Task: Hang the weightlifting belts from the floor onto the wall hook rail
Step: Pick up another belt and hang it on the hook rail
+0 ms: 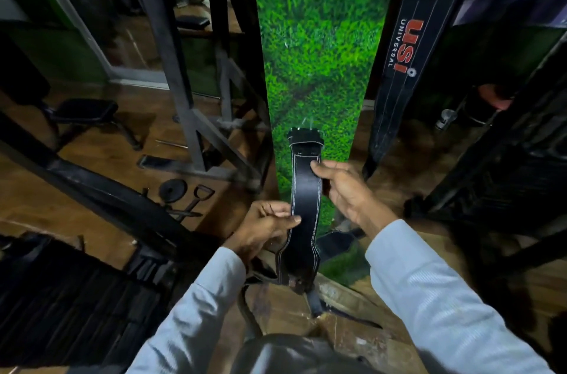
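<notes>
Both sleeves reach out, left hand pinching the belt low and right hand's fingers clamped higher, stretching it upright against the grass wall, probably for hooking.

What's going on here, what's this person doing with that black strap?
A person in a gym is holding a black weightlifting belt up against a green grass-print wall panel. The left hand grips the belt lower down, and the right hand pinches it higher up, just below the buckle end. Another black belt marked USI already hangs to the right. Whether the held belt has caught on a hook cannot be told.
</notes>
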{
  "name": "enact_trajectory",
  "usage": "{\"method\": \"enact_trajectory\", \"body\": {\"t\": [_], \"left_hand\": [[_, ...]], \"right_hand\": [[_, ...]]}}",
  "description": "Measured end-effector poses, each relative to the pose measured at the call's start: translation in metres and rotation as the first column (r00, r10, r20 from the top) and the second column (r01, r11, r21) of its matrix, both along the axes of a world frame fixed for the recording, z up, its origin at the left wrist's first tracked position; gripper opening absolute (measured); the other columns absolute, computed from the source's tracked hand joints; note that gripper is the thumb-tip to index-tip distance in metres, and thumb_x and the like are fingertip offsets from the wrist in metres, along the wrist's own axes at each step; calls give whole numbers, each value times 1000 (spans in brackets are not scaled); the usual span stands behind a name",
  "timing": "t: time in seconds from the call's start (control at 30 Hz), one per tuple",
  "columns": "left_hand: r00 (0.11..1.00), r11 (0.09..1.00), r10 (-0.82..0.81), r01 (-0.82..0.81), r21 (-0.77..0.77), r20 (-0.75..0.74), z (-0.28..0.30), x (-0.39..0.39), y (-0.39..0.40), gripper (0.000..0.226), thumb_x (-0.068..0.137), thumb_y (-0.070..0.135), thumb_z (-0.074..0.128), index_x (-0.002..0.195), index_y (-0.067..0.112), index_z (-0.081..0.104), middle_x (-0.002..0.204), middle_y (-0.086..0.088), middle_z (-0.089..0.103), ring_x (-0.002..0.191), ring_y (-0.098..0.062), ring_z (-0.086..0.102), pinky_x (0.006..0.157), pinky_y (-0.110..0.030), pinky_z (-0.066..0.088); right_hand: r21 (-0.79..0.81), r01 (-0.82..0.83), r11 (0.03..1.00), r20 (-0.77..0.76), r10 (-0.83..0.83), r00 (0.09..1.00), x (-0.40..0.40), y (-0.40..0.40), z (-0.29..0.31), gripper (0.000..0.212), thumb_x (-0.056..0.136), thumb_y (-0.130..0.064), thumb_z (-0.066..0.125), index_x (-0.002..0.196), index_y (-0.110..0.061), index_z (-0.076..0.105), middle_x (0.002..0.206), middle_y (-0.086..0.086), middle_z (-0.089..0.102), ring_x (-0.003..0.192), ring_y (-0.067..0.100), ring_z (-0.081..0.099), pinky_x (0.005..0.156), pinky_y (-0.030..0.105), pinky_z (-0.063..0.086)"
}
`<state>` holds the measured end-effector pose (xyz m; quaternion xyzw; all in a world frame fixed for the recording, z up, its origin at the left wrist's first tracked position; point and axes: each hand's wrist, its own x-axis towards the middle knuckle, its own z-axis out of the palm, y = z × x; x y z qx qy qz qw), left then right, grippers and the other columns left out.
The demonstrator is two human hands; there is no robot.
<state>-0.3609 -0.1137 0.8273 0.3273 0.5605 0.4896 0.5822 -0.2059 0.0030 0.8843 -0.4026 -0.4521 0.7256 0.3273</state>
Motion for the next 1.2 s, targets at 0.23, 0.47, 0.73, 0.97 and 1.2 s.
{"method": "enact_trajectory", "body": {"t": [0.23,0.47,0.73,0.97,1.2], "left_hand": [[977,932,198,-211,295,73,67,2,40,32,87,14,79,109,-9,72,110,-33,71,99,-36,63,91,-51,50],[974,886,221,-177,428,-54,62,4,46,22,87,10,79,102,-6,76,93,-25,71,84,-22,58,78,-35,46],[979,901,115,-31,433,-168,52,-4,57,51,77,40,91,85,-4,66,96,-11,53,91,-27,46,82,-43,37],[970,883,131,-20,468,-207,60,-14,62,46,78,45,88,85,5,67,89,-11,61,90,-25,51,80,-41,42],[975,873,152,-55,484,-164,89,-11,65,13,80,7,85,90,3,79,89,-7,77,84,-18,66,77,-31,54]], "right_hand": [[343,-112,933,188,48,981,3,-19,-16,9,93,-9,71,86,-6,76,78,-2,67,75,10,55,69,22,40],[282,150,948,151,-198,969,24,-12,22,11,83,-13,70,79,-18,79,89,-2,79,90,21,70,72,30,59],[409,-75,910,334,-73,940,14,6,103,62,93,-72,48,120,-23,76,128,-4,74,119,11,66,115,46,39],[446,-33,895,4,35,999,23,-6,126,41,101,-50,53,92,-25,84,125,-4,76,128,15,62,116,48,39],[527,181,830,-72,-169,983,22,0,115,28,95,-40,67,93,-18,84,119,1,78,124,9,64,102,35,45]]}}
